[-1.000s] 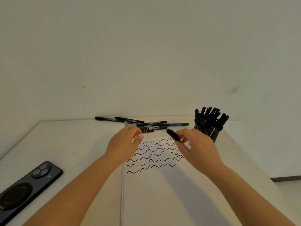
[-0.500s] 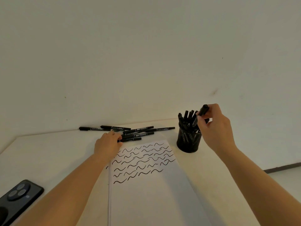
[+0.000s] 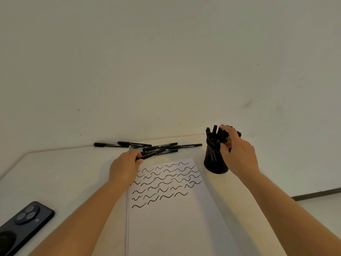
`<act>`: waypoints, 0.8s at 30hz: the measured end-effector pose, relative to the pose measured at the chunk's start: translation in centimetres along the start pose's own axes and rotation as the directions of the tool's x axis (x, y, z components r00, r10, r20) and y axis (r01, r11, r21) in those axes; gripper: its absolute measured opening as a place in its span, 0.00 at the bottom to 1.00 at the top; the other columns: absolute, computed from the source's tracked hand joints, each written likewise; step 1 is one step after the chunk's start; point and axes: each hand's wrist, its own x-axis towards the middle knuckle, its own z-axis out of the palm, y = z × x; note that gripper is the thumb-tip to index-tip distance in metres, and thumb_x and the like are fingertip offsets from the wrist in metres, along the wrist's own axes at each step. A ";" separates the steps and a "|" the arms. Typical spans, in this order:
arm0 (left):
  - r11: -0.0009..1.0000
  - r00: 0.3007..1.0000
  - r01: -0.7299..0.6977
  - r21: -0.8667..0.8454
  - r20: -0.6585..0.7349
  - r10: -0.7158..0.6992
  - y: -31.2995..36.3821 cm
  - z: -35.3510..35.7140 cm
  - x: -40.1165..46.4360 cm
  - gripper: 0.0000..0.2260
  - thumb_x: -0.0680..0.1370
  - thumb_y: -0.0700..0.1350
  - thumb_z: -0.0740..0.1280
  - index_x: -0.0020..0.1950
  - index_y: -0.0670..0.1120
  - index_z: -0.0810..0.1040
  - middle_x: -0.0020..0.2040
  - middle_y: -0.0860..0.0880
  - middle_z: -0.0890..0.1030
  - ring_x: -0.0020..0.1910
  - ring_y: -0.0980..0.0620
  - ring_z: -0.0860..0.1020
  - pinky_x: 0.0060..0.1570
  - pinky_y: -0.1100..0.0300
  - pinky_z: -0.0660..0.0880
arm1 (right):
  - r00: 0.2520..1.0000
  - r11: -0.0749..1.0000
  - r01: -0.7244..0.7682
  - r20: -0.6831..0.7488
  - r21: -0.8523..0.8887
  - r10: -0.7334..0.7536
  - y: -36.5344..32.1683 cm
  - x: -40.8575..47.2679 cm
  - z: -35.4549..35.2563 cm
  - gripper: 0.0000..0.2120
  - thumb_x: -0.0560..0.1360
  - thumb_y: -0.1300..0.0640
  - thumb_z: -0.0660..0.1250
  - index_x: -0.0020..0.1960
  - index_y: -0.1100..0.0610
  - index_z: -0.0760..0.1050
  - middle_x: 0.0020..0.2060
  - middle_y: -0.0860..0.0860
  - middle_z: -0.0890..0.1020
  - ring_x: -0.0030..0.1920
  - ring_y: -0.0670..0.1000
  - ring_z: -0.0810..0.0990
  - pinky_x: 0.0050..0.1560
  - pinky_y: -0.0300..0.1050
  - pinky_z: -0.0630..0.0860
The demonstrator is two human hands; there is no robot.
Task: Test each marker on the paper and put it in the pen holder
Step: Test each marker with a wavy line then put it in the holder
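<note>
Left hand (image 3: 125, 168) grips a marker (image 3: 156, 153), label unreadable; right hand (image 3: 239, 154) grips markers in the pen holder (image 3: 214, 161).

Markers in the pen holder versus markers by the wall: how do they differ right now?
The markers in the pen holder stand upright, bunched together; the loose markers lie flat on the table, spread in a loose pile. The right hand is at the holder's markers; the left hand grips the end of one loose marker. All are black and look alike.

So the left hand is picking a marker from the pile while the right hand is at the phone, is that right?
Not quite: in the head view the right hand is at the pen holder, not the phone. The left hand does grip a marker at the pile.
</note>
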 end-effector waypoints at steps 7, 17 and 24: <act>0.977 1.000 0.011 -0.213 -0.005 -0.012 2.4 -1.1 -3.4 0.06 0.78 0.50 0.61 0.53 0.51 0.73 0.49 0.53 0.80 0.46 0.50 0.78 0.44 0.53 0.76 | 0.999 0.999 -0.015 0.040 -0.037 0.017 0.6 -0.3 1.1 0.20 0.74 0.61 0.60 0.65 0.50 0.65 0.38 0.50 0.77 0.35 0.56 0.76 0.35 0.47 0.72; 0.812 1.000 -0.007 -0.584 0.006 0.013 6.2 -2.8 -6.4 0.08 0.76 0.48 0.64 0.42 0.61 0.70 0.39 0.59 0.80 0.42 0.62 0.78 0.41 0.67 0.73 | 0.997 0.995 -0.072 -0.015 -0.063 0.071 -0.1 -0.7 0.7 0.22 0.73 0.59 0.63 0.67 0.55 0.64 0.56 0.54 0.76 0.55 0.57 0.72 0.45 0.48 0.69; 0.645 0.996 0.024 -0.764 0.071 0.047 8.7 -3.2 -9.4 0.07 0.77 0.45 0.63 0.44 0.58 0.73 0.39 0.56 0.82 0.40 0.60 0.79 0.40 0.68 0.73 | 0.986 0.979 0.128 -0.129 0.161 -0.107 -4.9 -5.2 0.3 0.11 0.73 0.56 0.63 0.53 0.57 0.77 0.41 0.50 0.75 0.46 0.53 0.71 0.45 0.42 0.65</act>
